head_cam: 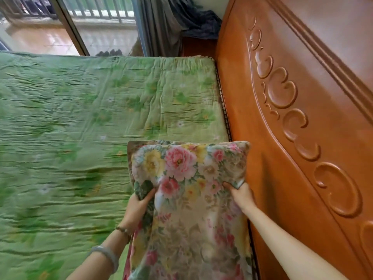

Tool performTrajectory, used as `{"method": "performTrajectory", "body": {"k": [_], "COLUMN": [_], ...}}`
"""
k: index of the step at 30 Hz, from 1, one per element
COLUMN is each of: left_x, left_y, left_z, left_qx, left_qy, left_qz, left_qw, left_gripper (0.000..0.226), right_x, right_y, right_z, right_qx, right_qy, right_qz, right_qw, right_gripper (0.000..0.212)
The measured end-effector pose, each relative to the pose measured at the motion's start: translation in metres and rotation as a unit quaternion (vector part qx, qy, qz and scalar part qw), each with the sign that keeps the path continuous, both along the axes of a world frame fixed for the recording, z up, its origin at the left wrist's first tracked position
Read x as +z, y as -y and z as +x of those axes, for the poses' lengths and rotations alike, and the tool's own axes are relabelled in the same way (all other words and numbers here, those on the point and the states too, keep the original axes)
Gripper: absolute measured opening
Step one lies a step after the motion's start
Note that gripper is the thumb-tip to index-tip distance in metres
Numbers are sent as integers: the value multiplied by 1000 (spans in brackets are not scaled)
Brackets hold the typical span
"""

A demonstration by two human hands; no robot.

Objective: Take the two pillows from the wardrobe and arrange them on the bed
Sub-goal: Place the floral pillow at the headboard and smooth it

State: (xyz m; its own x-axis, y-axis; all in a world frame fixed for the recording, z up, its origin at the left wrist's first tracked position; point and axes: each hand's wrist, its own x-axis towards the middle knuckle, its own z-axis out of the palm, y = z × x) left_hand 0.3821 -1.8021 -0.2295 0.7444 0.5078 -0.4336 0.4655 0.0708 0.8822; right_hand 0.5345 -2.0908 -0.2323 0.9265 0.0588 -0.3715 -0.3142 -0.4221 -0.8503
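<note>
Floral pillow (187,164) held over the green-sheeted bed (80,118), just beside the carved headboard (292,118). Left hand (139,207) and right hand (241,194): each grip closed, fingers pinching the pillow's fabric. At the headboard's far end hangs a grey curtain (159,25), a glass door (105,33) beside it.

The bed (60,138) wore a wrinkled green floral sheet (141,87). A flowered pillow (187,168) sat over the sheet, close beside the wooden headboard (302,148).
</note>
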Motion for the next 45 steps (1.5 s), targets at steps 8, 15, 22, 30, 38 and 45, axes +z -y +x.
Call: {"method": "performTrajectory", "body": {"k": [8,15,22,30,38,45], "left_x": [-102,-167,-174,-185,-199,-189], "left_y": [-39,-73,-140,-161,-182,-176], "left_z": [56,84,163,212,223,204], "left_qx": [-9,40,110,138,89,78], "left_qy": [-69,-106,-117,-43,-142,-169], "left_qz": [13,8,38,141,306,208], "left_qw": [997,994,986,979,937,960], "left_gripper": [17,53,59,21,29,57], "right_x": [-108,-158,-151,-164,-200,-179], "right_y": [-33,-23,-47,-70,-73,-60], "right_z": [62,95,183,259,256,235], "right_qx": [2,12,-182,-191,-108,-179], "right_qy": [-82,-180,-153,-60,62,-5], "right_qz": [-74,16,90,48,-134,-63], "right_qw": [994,984,967,979,983,982], "right_gripper": [33,42,50,12,8,36]}}
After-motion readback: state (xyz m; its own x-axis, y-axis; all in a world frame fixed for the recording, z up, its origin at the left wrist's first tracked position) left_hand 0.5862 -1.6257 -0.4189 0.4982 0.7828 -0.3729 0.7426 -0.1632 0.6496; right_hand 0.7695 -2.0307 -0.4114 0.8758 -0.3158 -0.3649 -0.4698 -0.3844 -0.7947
